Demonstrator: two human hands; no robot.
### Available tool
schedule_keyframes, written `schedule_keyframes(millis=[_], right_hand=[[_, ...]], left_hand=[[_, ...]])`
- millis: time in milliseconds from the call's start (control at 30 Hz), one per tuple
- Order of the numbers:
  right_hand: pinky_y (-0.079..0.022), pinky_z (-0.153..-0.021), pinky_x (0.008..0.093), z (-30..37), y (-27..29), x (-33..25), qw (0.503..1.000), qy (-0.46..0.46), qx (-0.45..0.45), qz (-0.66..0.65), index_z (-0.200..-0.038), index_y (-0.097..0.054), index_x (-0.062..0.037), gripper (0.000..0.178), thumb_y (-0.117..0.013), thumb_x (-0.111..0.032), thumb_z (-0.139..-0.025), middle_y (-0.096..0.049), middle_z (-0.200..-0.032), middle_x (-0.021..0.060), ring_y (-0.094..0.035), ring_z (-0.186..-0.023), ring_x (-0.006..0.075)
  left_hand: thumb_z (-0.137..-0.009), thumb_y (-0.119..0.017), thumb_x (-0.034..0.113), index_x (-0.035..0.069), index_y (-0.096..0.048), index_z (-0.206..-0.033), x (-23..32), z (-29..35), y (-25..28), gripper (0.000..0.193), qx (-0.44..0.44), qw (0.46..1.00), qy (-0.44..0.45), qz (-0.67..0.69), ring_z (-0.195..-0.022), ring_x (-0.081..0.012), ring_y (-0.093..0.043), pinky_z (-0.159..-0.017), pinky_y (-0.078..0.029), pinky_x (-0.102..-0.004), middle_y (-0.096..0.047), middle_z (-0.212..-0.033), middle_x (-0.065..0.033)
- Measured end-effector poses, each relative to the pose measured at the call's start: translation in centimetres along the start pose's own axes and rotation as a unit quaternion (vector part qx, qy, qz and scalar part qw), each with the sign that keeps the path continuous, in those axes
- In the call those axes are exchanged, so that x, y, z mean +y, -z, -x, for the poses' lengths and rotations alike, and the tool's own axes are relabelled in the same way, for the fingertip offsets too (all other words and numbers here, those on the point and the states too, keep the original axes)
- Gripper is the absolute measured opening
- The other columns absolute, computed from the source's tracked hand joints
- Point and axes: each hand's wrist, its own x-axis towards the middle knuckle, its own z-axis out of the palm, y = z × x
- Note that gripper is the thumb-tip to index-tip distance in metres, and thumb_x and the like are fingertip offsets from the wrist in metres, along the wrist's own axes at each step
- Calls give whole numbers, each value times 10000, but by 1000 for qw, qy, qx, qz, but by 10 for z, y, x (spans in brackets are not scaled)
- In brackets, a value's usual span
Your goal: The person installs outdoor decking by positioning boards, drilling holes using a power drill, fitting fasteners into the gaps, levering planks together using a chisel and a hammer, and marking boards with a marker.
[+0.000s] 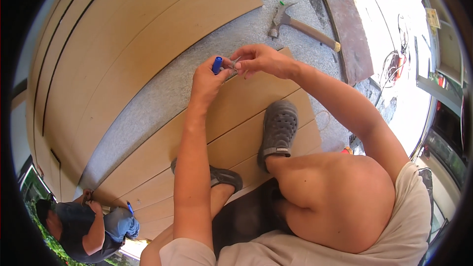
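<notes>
My left hand (209, 79) is closed, with a blue-capped marker (217, 64) sticking up out of its fingers. My right hand (266, 61) meets it fingertip to fingertip, pinched closed. Between the two sets of fingertips is a small grey, thin-pointed piece (236, 63), perhaps metal; its kind is too small to make out. Both hands are over the far edge of the light-brown plank panel (236, 101), on which my dark clog-shod feet rest. A claw hammer (308, 32) with a wooden handle lies beyond my right hand on the grey surface.
Large brown grooved boards (133, 24) curve across the left. At lower left another person (93, 226) in dark clothes sits at the panel's far end, near a blue pen-like item (130, 207). Wires (394, 66) and a rusty brown sheet (347, 34) are at right.
</notes>
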Motion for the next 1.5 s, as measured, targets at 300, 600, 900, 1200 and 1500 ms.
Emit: schedule_keyframes(millis=[300, 600, 900, 1200, 1500], right_hand=[[-542, -744, 333, -33, 7, 30, 955, 104, 126, 247, -1060, -643, 31, 252, -701, -122, -868, -697, -872, 104, -665, -799, 201], [-533, -805, 441, -38, -7, 36, 871, 137, 134, 452, -1059, -701, -87, 214, -617, -190, -891, -702, -960, 162, -666, -915, 368], [-529, -775, 431, -48, -8, 53, 850, 165, 60, 496, -933, -706, -103, 133, -630, -187, -864, -676, -914, 123, -653, -889, 340], [-527, -774, 442, -53, -11, 56, 837, 199, 50, 507, -849, -705, -93, 124, -622, -186, -853, -659, -877, 124, -644, -893, 335], [-540, -739, 453, -58, -19, 57, 818, 168, 51, 549, -825, -705, -99, 119, -618, -179, -842, -682, -892, 115, -662, -871, 342]], left_hand=[[-865, -726, 118, 18, -646, -1095, -27, 2, 10, 264, 94, 992, 46, 62, -730, -97, -597, -639, -494, -243, -670, -909, -22], [-852, -730, 171, 22, -698, -1040, -52, 1, 5, 242, 148, 974, -39, -166, -789, -225, -685, -708, -526, -358, -725, -888, -119], [-845, -728, 214, 62, -705, -938, -55, -1, -3, 179, 130, 933, -36, -333, -864, -396, -652, -752, -515, -456, -690, -916, -183], [-867, -704, 222, 50, -693, -935, -55, 4, -3, 185, 99, 933, -26, -345, -911, -413, -630, -770, -502, -478, -677, -971, -189], [-857, -697, 213, 49, -699, -898, -52, 6, 0, 170, 91, 931, -2, -354, -877, -420, -634, -748, -498, -486, -678, -908, -197]])
